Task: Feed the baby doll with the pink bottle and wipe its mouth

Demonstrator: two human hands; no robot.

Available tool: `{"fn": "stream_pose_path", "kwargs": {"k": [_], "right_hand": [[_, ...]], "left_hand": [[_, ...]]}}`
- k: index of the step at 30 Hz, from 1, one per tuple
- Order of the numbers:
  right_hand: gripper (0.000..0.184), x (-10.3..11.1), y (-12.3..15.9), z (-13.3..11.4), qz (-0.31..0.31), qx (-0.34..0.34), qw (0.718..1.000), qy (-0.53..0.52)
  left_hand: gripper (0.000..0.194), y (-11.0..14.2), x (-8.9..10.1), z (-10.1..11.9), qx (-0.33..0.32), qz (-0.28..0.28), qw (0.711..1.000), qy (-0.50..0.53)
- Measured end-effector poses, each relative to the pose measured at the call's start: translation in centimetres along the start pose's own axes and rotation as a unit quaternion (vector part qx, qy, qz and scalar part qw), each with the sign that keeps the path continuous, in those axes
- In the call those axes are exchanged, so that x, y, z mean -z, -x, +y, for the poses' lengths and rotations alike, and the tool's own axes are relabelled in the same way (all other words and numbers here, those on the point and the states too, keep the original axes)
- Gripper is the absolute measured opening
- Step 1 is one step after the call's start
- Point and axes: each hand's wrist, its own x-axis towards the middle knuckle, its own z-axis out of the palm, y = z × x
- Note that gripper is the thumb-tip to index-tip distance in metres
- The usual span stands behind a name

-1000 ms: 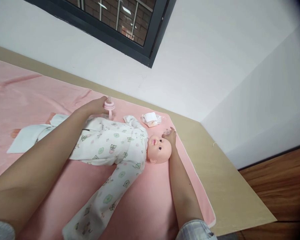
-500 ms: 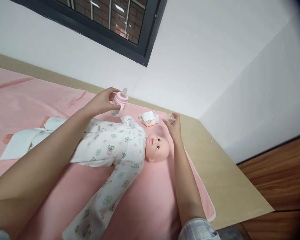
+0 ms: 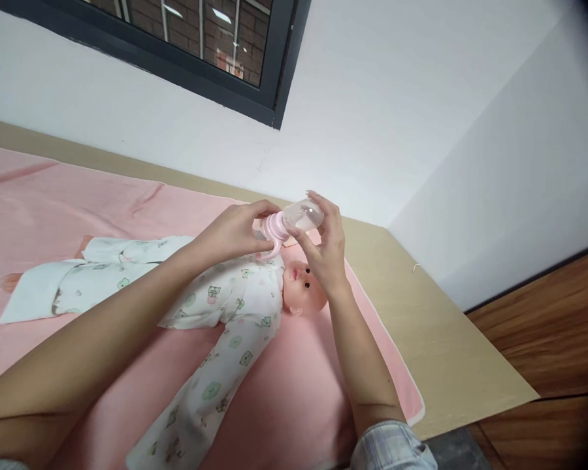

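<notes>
Tilted to the right above the doll's shoulder is a baby bottle [image 3: 276, 226] with a pink collar and handle. My left hand [image 3: 238, 228] is closed round its body. A clear bottle cap [image 3: 304, 214] covers the teat end and meets the pink collar. The fingers of my right hand [image 3: 326, 238] are wrapped round that cap. Below my hands a baby doll [image 3: 304, 290] in a white patterned outfit lies on its back, its head toward the right. The far arm and part of the chest are hidden by my hands.
A pink blanket [image 3: 294, 385] lies under the doll on a light wooden table [image 3: 411, 326]. The white wall [image 3: 353, 117] and a dark-framed window [image 3: 269, 98] stand behind. Wood-grain panels [image 3: 549, 333] are at the right.
My left hand has brought the bottle to the right and tipped it. My right hand has lifted the clear cap from beside the doll's head onto the bottle's teat end.
</notes>
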Motion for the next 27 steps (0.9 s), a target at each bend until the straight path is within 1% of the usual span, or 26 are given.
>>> {"fn": "stream_pose_path", "kwargs": {"k": [3,6,9,12,15,18,20,22,25,26,27], "right_hand": [[0.058,-0.5,-0.1,0.5,-0.039,0.031,0.999,0.019],[0.058,-0.7,0.0,0.8,-0.052,0.033,0.998,0.025],[0.067,-0.9,0.2,0.8,-0.068,0.011,0.997,0.014],[0.075,-1.2,0.4,0.6,-0.088,-0.018,0.996,-0.019],[0.082,-1.5,0.5,0.4,-0.097,-0.046,0.993,-0.041],[0.089,-1.9,0.6,0.2,-0.087,-0.071,0.992,-0.064],[0.09,-2.2,0.7,0.2,-0.072,-0.086,0.991,-0.076],[0.088,-2.4,0.8,0.1,-0.061,-0.093,0.991,-0.078],[0.087,-2.5,0.7,0.4,-0.047,-0.097,0.992,-0.072],[0.087,-2.3,0.6,0.7,-0.039,-0.099,0.992,-0.07],[0.088,-2.1,0.5,1.2,-0.028,-0.1,0.992,-0.069]], "left_hand": [[0.054,0.1,-0.1,0.0,0.004,-0.004,1.0,0.008],[0.06,0.1,-0.1,0.0,0.003,-0.004,1.0,0.029],[0.06,0.2,0.0,0.3,-0.004,-0.002,0.999,0.036],[0.061,0.3,0.0,0.6,-0.016,-0.002,0.999,0.034],[0.065,0.3,-0.1,0.8,-0.019,0.008,1.0,0.004],[0.067,0.4,-0.3,1.1,0.003,0.011,0.998,-0.058],[0.067,0.4,-0.5,1.3,0.016,0.003,0.996,-0.085],[0.07,0.4,-0.4,1.4,0.019,-0.01,0.996,-0.087],[0.083,0.5,0.1,1.0,0.017,-0.033,0.996,-0.081],[0.083,0.5,0.5,0.8,0.015,-0.036,0.996,-0.081],[0.079,0.6,0.9,0.6,0.011,-0.036,0.996,-0.081]]}}
